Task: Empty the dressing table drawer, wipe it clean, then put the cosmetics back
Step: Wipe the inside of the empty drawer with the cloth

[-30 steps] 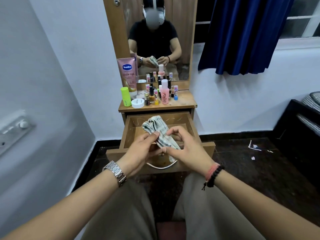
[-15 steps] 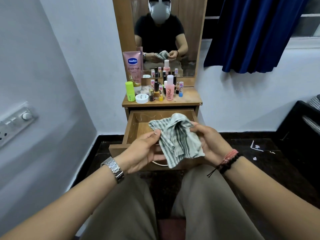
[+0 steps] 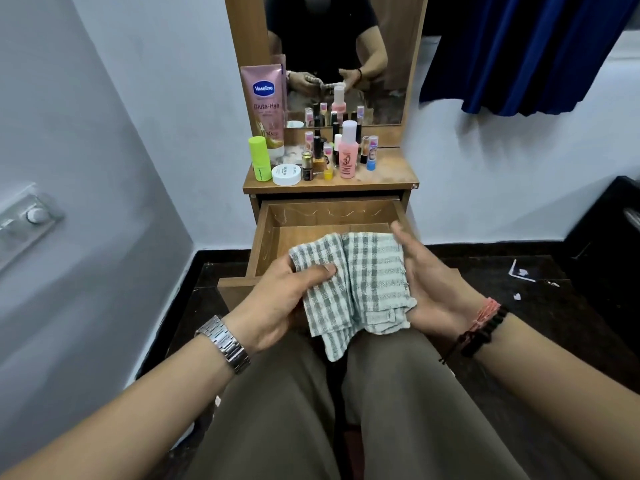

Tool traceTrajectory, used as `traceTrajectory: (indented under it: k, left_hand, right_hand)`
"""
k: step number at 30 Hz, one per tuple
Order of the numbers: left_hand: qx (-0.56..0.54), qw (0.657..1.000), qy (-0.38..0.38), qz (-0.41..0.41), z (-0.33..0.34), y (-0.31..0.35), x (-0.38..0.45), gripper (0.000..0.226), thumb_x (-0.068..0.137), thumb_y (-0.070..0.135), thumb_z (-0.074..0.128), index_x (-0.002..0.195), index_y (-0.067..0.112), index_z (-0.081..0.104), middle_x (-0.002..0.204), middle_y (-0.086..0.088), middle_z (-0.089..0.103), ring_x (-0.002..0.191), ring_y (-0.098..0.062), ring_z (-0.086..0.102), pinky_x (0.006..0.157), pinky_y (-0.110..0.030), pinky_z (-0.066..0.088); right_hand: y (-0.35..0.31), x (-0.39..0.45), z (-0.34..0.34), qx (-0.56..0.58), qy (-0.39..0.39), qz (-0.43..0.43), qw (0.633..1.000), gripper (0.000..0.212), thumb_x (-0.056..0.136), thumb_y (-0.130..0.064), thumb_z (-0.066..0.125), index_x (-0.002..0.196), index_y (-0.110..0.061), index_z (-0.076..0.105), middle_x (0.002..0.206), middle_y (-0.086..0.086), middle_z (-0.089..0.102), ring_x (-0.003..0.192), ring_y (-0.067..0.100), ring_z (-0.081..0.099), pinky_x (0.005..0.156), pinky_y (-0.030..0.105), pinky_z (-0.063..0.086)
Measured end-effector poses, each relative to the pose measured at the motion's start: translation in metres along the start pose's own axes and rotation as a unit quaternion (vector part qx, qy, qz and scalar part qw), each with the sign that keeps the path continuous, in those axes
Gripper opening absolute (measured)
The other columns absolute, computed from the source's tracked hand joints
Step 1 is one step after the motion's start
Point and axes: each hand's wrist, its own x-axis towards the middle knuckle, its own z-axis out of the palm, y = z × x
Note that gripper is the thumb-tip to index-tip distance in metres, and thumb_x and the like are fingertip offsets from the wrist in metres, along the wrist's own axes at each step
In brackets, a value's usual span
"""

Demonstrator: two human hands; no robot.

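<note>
A grey-and-white checked cloth (image 3: 360, 282) lies folded across both my hands, above the front of the pulled-out wooden drawer (image 3: 273, 233). My left hand (image 3: 277, 299) pinches its left half, thumb on top. My right hand (image 3: 429, 278) lies flat under and beside its right half, fingers straight. No cosmetics show in the visible part of the drawer. They stand on the dressing table top (image 3: 388, 173): a pink Vaseline tube (image 3: 265, 105), a green stick (image 3: 259, 159), a white jar (image 3: 286, 174), a pink bottle (image 3: 348, 150) and several small bottles.
A mirror (image 3: 346, 57) rises behind the table top. A white wall with a switch plate (image 3: 24, 220) is close on the left. A blue curtain (image 3: 526, 50) hangs at the right, dark furniture (image 3: 609, 230) below it. Paper scraps (image 3: 523, 271) lie on the dark floor.
The bunched cloth has been spread and folded flat across my hands. My right hand went from pinching it to lying flat beneath it. My view tilted down and moved closer.
</note>
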Motion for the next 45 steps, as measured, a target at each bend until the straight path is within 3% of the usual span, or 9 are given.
traceTrajectory:
  k: [4, 12, 17, 21, 28, 35, 39, 41, 45]
  left_hand:
    - [-0.057, 0.998, -0.010, -0.007, -0.001, 0.004, 0.001, 0.026, 0.091, 0.010, 0.059, 0.116, 0.004, 0.058, 0.106, -0.014, 0.072, 0.094, -0.026, 0.070, 0.078, -0.036, 0.059]
    - [0.152, 0.986, -0.042, 0.052, -0.006, -0.004, 0.007, 0.027, 0.090, 0.027, 0.059, 0.113, 0.014, 0.062, 0.107, -0.003, 0.072, 0.100, -0.019, 0.069, 0.086, -0.034, 0.055]
    - [0.528, 0.823, -0.016, 0.209, -0.023, -0.015, 0.020, 0.045, 0.096, 0.058, 0.030, 0.118, 0.027, 0.055, 0.111, 0.011, 0.058, 0.106, -0.006, 0.053, 0.094, -0.026, 0.042]
    - [0.664, 0.723, -0.017, 0.190, -0.042, -0.021, 0.032, 0.060, 0.091, 0.057, 0.019, 0.130, 0.025, 0.052, 0.121, 0.008, 0.056, 0.112, -0.015, 0.050, 0.099, -0.031, 0.039]
    - [0.687, 0.710, 0.005, 0.153, -0.048, -0.021, 0.069, 0.037, 0.099, 0.045, 0.036, 0.118, 0.024, 0.060, 0.115, 0.002, 0.062, 0.106, -0.021, 0.058, 0.087, -0.035, 0.047]
    - [0.701, 0.697, 0.120, 0.096, -0.089, -0.021, 0.084, 0.043, 0.099, 0.041, 0.035, 0.132, 0.020, 0.052, 0.140, -0.004, 0.046, 0.129, -0.030, 0.041, 0.102, -0.045, 0.040]
    - [0.637, 0.752, 0.167, -0.034, -0.113, -0.019, 0.089, 0.033, 0.092, 0.029, 0.040, 0.120, 0.015, 0.051, 0.138, -0.015, 0.049, 0.121, -0.037, 0.049, 0.100, -0.049, 0.042]
    - [0.628, 0.760, 0.160, -0.055, -0.113, -0.018, 0.089, 0.018, 0.090, 0.026, 0.040, 0.101, 0.016, 0.050, 0.121, -0.019, 0.059, 0.106, -0.040, 0.055, 0.090, -0.045, 0.046]
    - [0.626, 0.763, 0.151, -0.055, -0.109, -0.019, 0.089, 0.021, 0.090, 0.019, 0.040, 0.105, 0.015, 0.054, 0.112, -0.018, 0.061, 0.098, -0.038, 0.056, 0.079, -0.038, 0.043]
  right_hand:
    - [0.010, 0.002, 0.004, -0.067, 0.001, 0.009, 0.998, 0.046, 0.091, -0.011, 0.056, 0.136, -0.007, 0.049, 0.132, 0.017, 0.058, 0.124, 0.032, 0.055, 0.106, 0.046, 0.042]
    - [0.014, -0.001, 0.010, -0.073, -0.015, 0.020, 0.997, 0.044, 0.088, -0.005, 0.058, 0.131, -0.005, 0.052, 0.128, 0.019, 0.060, 0.118, 0.034, 0.059, 0.097, 0.043, 0.050]
    - [0.006, 0.003, 0.001, -0.067, 0.083, -0.033, 0.994, 0.041, 0.086, 0.007, 0.052, 0.125, -0.004, 0.054, 0.114, 0.017, 0.068, 0.102, 0.032, 0.068, 0.082, 0.045, 0.057]
    - [-0.002, 0.008, -0.012, -0.081, 0.199, -0.100, 0.971, 0.036, 0.086, 0.016, 0.045, 0.116, 0.000, 0.059, 0.098, 0.015, 0.073, 0.082, 0.027, 0.073, 0.061, 0.038, 0.059]
    - [-0.013, 0.008, -0.026, -0.062, 0.287, -0.169, 0.941, 0.034, 0.089, 0.010, 0.046, 0.119, 0.002, 0.059, 0.107, 0.019, 0.070, 0.092, 0.029, 0.071, 0.074, 0.042, 0.058]
    - [-0.024, 0.004, -0.023, 0.039, 0.195, -0.147, 0.969, 0.053, 0.098, -0.039, 0.037, 0.136, -0.004, 0.049, 0.129, 0.017, 0.060, 0.119, 0.030, 0.059, 0.080, 0.042, 0.057]
    - [-0.028, 0.012, -0.021, 0.062, 0.180, -0.144, 0.971, 0.047, 0.099, -0.028, 0.032, 0.136, -0.004, 0.048, 0.128, 0.015, 0.060, 0.115, 0.030, 0.061, 0.083, 0.044, 0.056]
    - [-0.031, 0.025, -0.019, 0.042, 0.172, -0.137, 0.975, 0.041, 0.097, -0.019, 0.035, 0.134, -0.004, 0.047, 0.122, 0.016, 0.060, 0.105, 0.028, 0.064, 0.081, 0.042, 0.058]
    - [-0.037, 0.074, -0.012, 0.008, 0.173, -0.092, 0.981, 0.044, 0.093, -0.009, 0.036, 0.137, -0.002, 0.042, 0.120, 0.021, 0.060, 0.100, 0.032, 0.065, 0.078, 0.044, 0.058]
